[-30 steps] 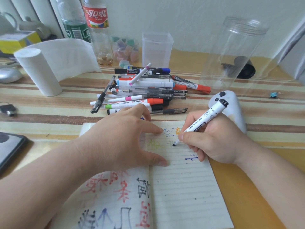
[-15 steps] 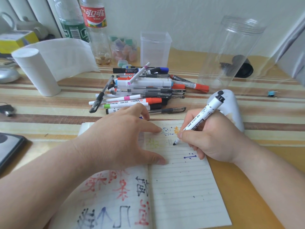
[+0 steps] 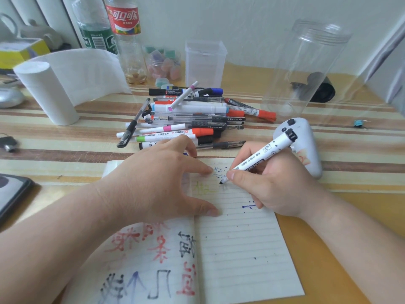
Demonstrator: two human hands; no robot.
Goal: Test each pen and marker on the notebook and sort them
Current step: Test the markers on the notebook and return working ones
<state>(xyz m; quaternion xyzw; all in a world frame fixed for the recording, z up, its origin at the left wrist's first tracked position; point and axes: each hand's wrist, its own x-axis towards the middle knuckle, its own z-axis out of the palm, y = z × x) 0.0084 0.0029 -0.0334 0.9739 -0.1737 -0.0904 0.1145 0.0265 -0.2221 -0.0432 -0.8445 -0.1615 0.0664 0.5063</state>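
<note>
- Open lined paper notebook [image 3: 241,249] lies on the striped wooden counter [image 3: 65,137]; all places are noted from it.
- Left hand [image 3: 157,183] rests on its left page, fingers [image 3: 203,170] spread flat, pinning the paper.
- Right hand [image 3: 274,185] is over its upper right page, fingers [image 3: 235,175] pinching a white-barrelled marker with a black end [image 3: 265,155], tip at the paper beside blue ink spatter.
- Done, judging by the marks: red, black, blue and faint green trials already on both pages.
- Left: a mixed heap of pens and markers [image 3: 186,119] just beyond the notebook looks unsorted.
- The tall clear plastic jar [image 3: 306,69] and small square clear tub [image 3: 205,62] further beyond it appear to hold no pens, so I judge the sorting barely begun.
</note>
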